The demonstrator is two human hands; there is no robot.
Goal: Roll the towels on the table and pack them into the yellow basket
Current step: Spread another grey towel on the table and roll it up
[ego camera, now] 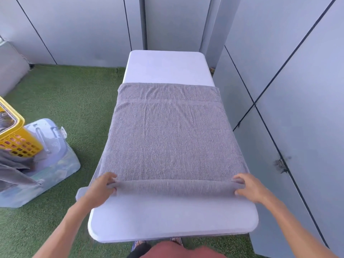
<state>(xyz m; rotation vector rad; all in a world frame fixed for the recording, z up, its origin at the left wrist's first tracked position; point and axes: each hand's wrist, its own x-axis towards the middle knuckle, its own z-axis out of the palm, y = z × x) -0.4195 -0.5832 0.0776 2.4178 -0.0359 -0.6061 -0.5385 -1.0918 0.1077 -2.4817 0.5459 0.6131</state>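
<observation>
Grey towel [167, 135] lay flat on the white tabletop [173, 222], covering its middle and spilling slightly past both long edges. Near end was rolled into a tight narrow tube [175, 187] running across the tabletop's width; the rest was unrolled, with a woven band near the far end. Far strip of tabletop and the near strip in front of the roll were bare.

Left hand [100, 189] was at the roll's left end, grip clenched on it: fingers curled over the top, thumb underneath. Right hand [249, 187] was at the right end, same grip, fingers wrapped round the roll. Both forearms came in from the bottom edge. A bit of towel corner stuck out past the left wrist, off the tabletop edge.

Yellow basket [13, 135] sat well left of the tabletop, cut off by the frame edge, with perforated sides; contents too unclear to tell. It stood on or against a clear plastic storage bin [52, 157] with a white lid. Grey cloth [13, 172] hung over the bin's near side, below the basket.

Floor was green artificial turf [74, 101]. Grey panel walls [279, 71] ran behind and to the right of the tabletop. Reddish shorts and sandalled feet showed at the bottom edge.
</observation>
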